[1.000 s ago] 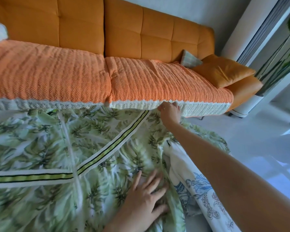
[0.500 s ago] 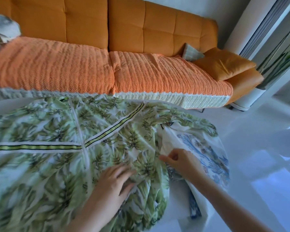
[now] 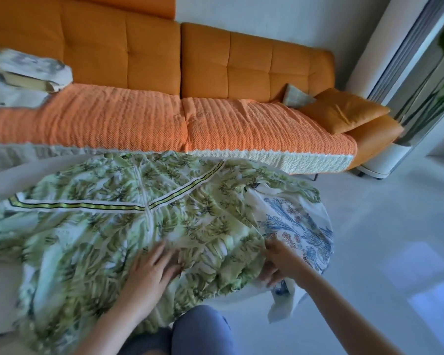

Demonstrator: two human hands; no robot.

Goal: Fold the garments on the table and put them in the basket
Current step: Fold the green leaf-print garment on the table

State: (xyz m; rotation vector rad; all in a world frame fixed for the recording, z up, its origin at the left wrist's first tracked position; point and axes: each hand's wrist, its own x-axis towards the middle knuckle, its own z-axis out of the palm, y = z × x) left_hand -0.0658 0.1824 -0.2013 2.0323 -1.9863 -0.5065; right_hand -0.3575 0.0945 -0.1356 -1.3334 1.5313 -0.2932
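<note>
A green leaf-print garment (image 3: 108,226) with a yellow-and-black striped band lies spread over the white table (image 3: 0,175). Under its right side lies a white garment with a blue floral print (image 3: 297,221), hanging over the table's right edge. My left hand (image 3: 151,272) rests flat on the green garment, fingers spread. My right hand (image 3: 277,262) grips the green garment's right edge where it meets the blue floral one. No basket is in view.
An orange sofa (image 3: 215,73) with a textured orange cover stands right behind the table. Folded pale items (image 3: 28,73) sit on its left end, cushions (image 3: 344,111) on its right. My knee in blue trousers (image 3: 203,331) is at the table's near edge. Pale floor lies to the right.
My right hand drew back from the far table edge to the green garment's near right edge and took hold of it. My left hand stayed on the cloth. The view pulled back.
</note>
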